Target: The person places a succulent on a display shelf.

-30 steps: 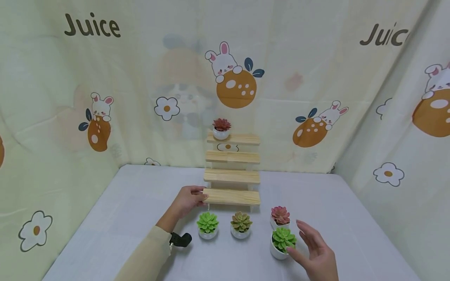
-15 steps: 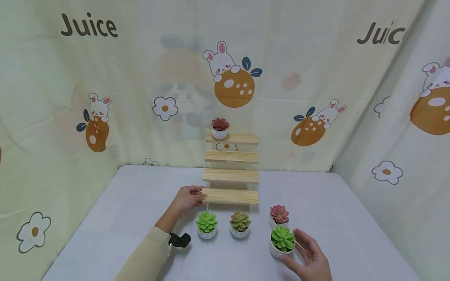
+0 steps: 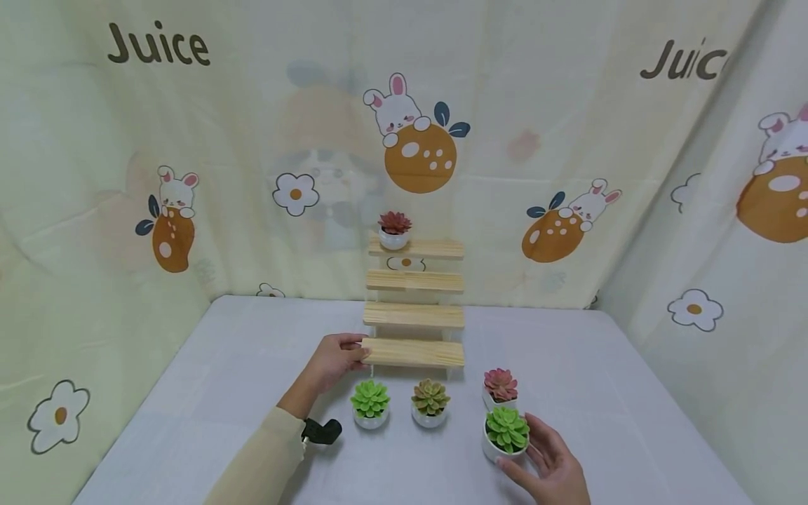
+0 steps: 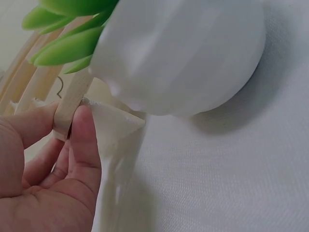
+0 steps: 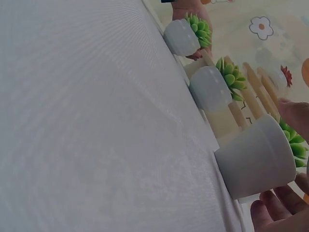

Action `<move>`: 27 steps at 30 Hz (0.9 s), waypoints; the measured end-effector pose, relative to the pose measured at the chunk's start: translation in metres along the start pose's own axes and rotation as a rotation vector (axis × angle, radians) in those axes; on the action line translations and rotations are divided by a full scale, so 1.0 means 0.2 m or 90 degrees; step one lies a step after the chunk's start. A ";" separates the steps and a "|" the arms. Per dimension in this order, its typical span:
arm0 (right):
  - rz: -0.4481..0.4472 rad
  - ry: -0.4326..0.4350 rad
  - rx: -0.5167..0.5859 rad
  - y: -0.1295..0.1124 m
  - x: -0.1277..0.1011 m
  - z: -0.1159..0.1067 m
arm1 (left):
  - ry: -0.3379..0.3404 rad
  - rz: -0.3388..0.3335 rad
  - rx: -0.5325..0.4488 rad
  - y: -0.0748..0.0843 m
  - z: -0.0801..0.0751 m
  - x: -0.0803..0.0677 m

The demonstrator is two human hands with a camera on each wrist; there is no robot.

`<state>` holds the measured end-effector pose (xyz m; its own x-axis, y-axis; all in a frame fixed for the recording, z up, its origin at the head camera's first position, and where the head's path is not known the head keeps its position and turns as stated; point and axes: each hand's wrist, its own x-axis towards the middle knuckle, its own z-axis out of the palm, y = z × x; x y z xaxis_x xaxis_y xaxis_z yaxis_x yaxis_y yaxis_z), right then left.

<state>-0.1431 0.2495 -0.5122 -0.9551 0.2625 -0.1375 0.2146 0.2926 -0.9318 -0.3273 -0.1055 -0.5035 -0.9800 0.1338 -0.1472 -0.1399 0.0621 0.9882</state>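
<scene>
My left hand (image 3: 336,358) pinches the left end of the lowest board of a stepped wooden display shelf (image 3: 416,353); the left wrist view shows thumb and fingers (image 4: 83,130) on the board's end. At the front right, my right hand (image 3: 554,463) grips a bright green succulent in a white pot (image 3: 507,431), thumb on its near side and fingers on its right. In the right wrist view this tapered pot (image 5: 256,157) stands upright at the cloth. Right behind it is a pink succulent (image 3: 501,386), its pot partly hidden.
A green succulent (image 3: 370,402) and a brownish-green succulent (image 3: 431,400) in round white pots stand before the shelf. One red succulent (image 3: 394,228) sits on the top board's left end. White cloth covers the table (image 3: 555,351); a printed curtain (image 3: 252,140) hangs behind.
My right hand has moved left to the front green succulent's pot, and its thumb and fingers have come around it. The left hand keeps its hold on the shelf.
</scene>
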 end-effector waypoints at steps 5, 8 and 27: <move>0.008 -0.008 0.007 0.01 0.02 0.00 | -0.002 0.007 -0.016 0.00 0.00 0.01; 0.021 -0.007 0.021 0.01 0.02 0.00 | 0.001 0.003 -0.023 0.00 0.00 0.01; 0.013 -0.004 0.013 0.03 0.04 0.02 | -0.004 -0.011 -0.014 0.00 0.00 0.01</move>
<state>-0.1494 0.2499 -0.5194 -0.9518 0.2620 -0.1594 0.2304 0.2681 -0.9354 -0.3294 -0.1049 -0.5029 -0.9767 0.1385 -0.1638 -0.1593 0.0428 0.9863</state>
